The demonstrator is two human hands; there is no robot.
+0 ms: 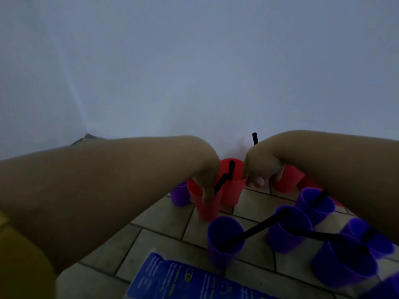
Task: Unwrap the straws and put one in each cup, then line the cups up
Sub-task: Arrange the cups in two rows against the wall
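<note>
Head cam, dim and blurry: both forearms reach in from the near corners twd the far edge of the tiled surface (164, 214), by the wall. Left hand (205, 175) is curled down, fingers closed over the rim of a red cup (207, 203), gripping it; a bent black straw (224, 179) pokes up right beside those fingers, can't tell if it sits in this cup or the one behind. Right hand (259, 169) is bunched, fingers curled in; a black straw tip (254, 138) sticks up behind it, and the thumb side sits against the rim of a 2nd red cup (232, 190) — whether it's pinching that straw or the rim, can't tell. Another red cup (287, 180) just beyond the right hand. One purple cup (179, 195) left of the reds at the far edge. Nearer, twd the right edge, a loose cluster of purple cups: front one (224, 242) w/ a long straw (254, 228) leaning right, next (287, 229), another behind (313, 203) w/ a straw in it. Blue printed packet (172, 277) lies flat at the near edge.
</note>
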